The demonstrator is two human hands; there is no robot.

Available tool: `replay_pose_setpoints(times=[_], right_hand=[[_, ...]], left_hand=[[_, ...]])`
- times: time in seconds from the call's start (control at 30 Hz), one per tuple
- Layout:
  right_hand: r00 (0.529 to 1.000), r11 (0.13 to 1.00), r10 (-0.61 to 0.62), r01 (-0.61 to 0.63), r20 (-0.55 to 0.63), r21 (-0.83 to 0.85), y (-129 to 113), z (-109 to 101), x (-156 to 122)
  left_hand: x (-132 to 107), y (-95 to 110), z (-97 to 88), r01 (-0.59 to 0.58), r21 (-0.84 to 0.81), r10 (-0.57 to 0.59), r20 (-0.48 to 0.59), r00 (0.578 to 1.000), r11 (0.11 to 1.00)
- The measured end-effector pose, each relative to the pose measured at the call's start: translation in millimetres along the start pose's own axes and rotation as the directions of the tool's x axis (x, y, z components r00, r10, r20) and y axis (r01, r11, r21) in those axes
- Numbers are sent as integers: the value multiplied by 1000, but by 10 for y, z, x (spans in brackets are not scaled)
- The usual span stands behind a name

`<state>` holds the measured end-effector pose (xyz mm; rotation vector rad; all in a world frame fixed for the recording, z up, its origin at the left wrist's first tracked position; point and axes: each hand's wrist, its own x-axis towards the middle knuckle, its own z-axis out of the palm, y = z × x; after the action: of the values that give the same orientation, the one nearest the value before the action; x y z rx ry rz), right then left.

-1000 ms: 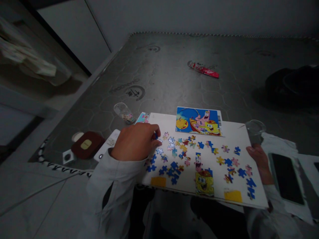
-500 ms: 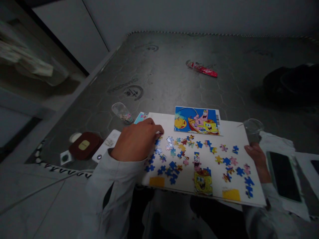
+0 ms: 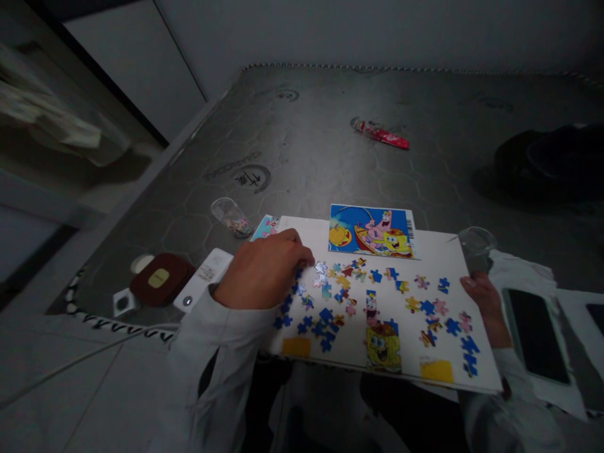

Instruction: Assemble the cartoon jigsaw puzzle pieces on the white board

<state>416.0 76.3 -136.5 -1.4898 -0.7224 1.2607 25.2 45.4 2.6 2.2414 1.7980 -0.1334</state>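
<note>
A white board [image 3: 302, 229] lies tilted slightly near my lap, with many loose jigsaw pieces [image 3: 325, 318] spread over it. My left hand [image 3: 267, 267] is over the board's left part, fingers curled together at the upper left pieces; whatever sits under the fingertips is hidden. At the right edge, my right hand [image 3: 486, 302] grips the board, thumb on top and the other fingers out of sight. Several joined pieces form a partly assembled picture [image 3: 384, 343] at the front middle. A blue picture card [image 3: 370, 231] rests along the board's back edge.
Left of the board are a clear cup with small bits [image 3: 231, 216], a white device [image 3: 202, 280] and a brown case [image 3: 161, 280]. To the right stand a clear cup [image 3: 477, 240] and a phone [image 3: 535, 333] on white tissue. A red packet [image 3: 382, 134] lies farther back.
My left hand has shifted slightly right and toward me, its fingertips now closer to the light-coloured pieces. My right hand keeps its hold on the board. The view has moved slightly.
</note>
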Motion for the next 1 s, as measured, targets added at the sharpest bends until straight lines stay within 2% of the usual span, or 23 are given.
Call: replay_pose_setpoints(times=[0.07, 0.23, 0.53, 0.8, 1.0], right_hand=[[1000, 1000, -1, 1, -11, 14, -12, 28, -12], [999, 998, -2, 4, -47, 57, -2, 62, 11], [999, 997, -36, 37, -13, 74, 9, 101, -73], [999, 995, -47, 49, -23, 86, -44, 187, -129], [999, 996, -41, 43, -27, 79, -49, 187, -128]], left_hand=[[-7, 18, -17, 5, 12, -5, 0, 1000, 1000], [21, 130, -8, -79, -5, 79, -18, 997, 997], [43, 61, 28, 3, 11, -3, -1, 1000, 1000], [34, 141, 30, -75, -36, 75, 2, 997, 997], [27, 94, 35, -49, -65, 53, 55, 997, 997]])
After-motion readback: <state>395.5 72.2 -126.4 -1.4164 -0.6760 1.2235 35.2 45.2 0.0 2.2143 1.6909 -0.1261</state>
